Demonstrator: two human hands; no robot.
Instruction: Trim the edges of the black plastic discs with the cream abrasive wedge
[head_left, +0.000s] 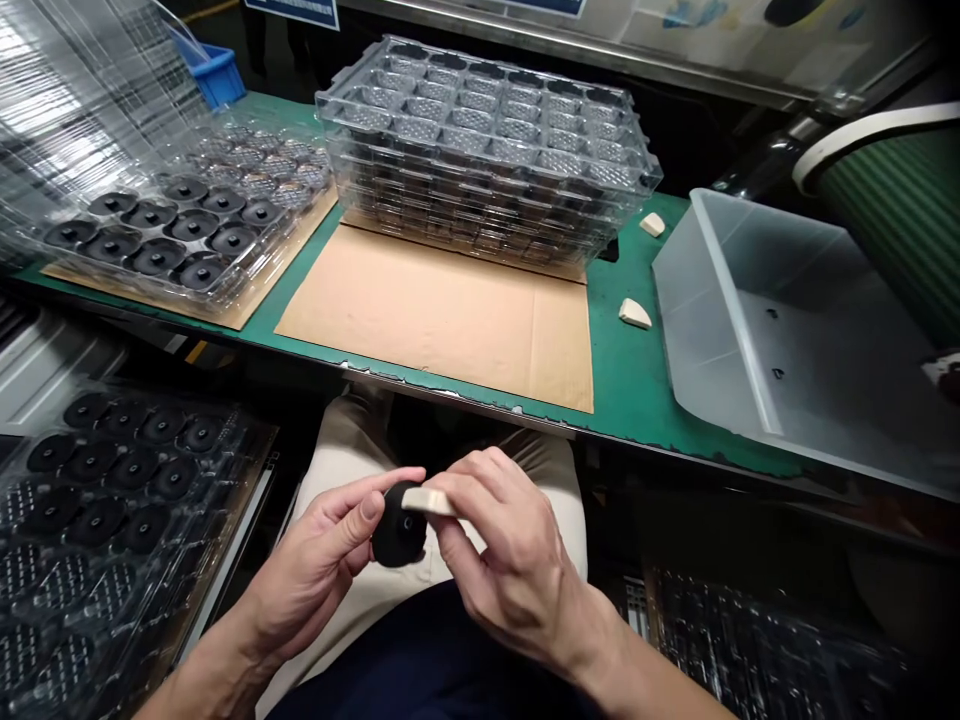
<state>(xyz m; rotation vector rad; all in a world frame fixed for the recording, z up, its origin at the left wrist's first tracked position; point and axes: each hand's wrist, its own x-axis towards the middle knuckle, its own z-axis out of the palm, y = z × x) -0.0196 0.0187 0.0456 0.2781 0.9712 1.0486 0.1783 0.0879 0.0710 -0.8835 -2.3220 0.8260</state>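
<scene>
Above my lap, my left hand (330, 550) grips a round black part (396, 538) with a small ring-shaped mark near its middle, thumb in front and fingers behind. My right hand (504, 540) pinches a small cream-coloured block (429, 501) between thumb and fingers. The block's end lies against or just in front of the black part's face; I cannot tell whether they touch. Two similar cream pieces lie on the green bench: one block (635, 314) beside the cardboard and another block (652, 224) farther back.
A cardboard sheet (450, 310) lies on the green bench, with stacked clear trays (487, 150) behind it. At left, a clear tray (225, 285) holds several black parts; another tray (187, 520) sits lower. A translucent bin (705, 310) stands at right, near a green ribbed object (900, 210).
</scene>
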